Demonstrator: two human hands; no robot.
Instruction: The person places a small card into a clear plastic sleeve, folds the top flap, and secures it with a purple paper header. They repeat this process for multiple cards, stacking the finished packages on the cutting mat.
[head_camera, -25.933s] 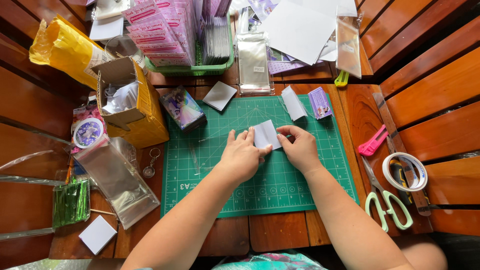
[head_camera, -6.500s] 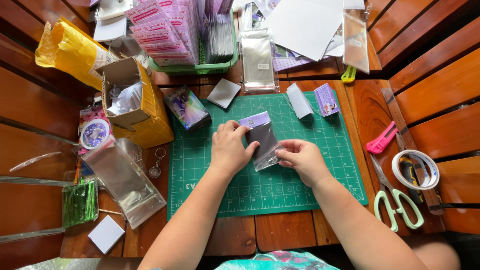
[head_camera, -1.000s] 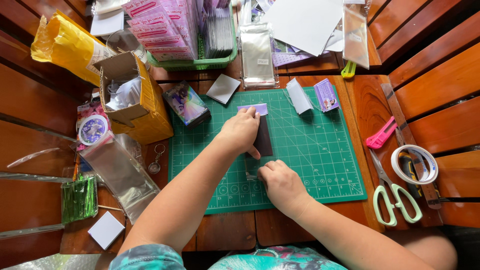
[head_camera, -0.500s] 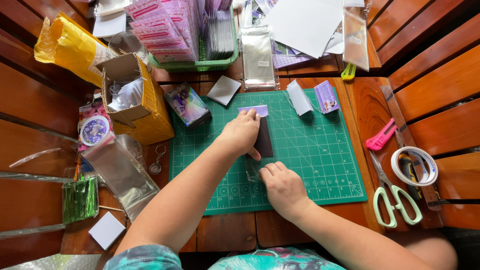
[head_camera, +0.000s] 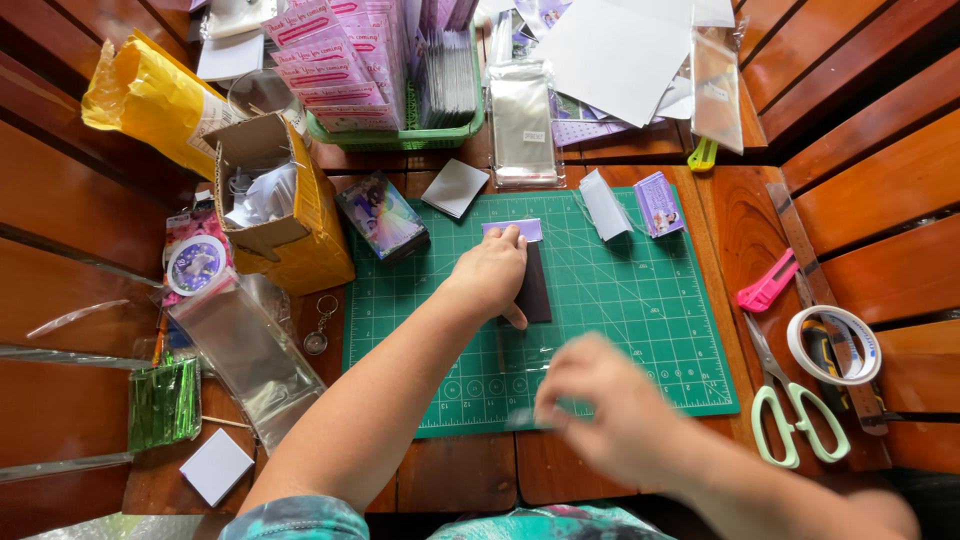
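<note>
1. Head view: left hand (head_camera: 492, 272) pressing flat on a small dark packet (head_camera: 532, 285) with a pale purple top edge, lying near the middle of the far half of the green cutting mat (head_camera: 640, 300); fingers spread over the packet, pinning rather than clasping it.
2. Right hand (head_camera: 612, 412) hovering blurred over the near edge of the mat, well apart from the packet; grip impossible to tell, though something small and pale seeming to show at the fingertips.
3. Lying at the mat's far right corner: a white folded card (head_camera: 604, 204) and a small purple box (head_camera: 658, 203), just beside each other.
4. Resting off the mat's right edge on the wooden desk (head_camera: 470, 478): pink cutter (head_camera: 768, 283), tape roll (head_camera: 838, 344), mint-handled scissors (head_camera: 795, 410).
5. Sitting off the mat's left edge: open cardboard box (head_camera: 280, 215), near the desk's far left corner.
</note>
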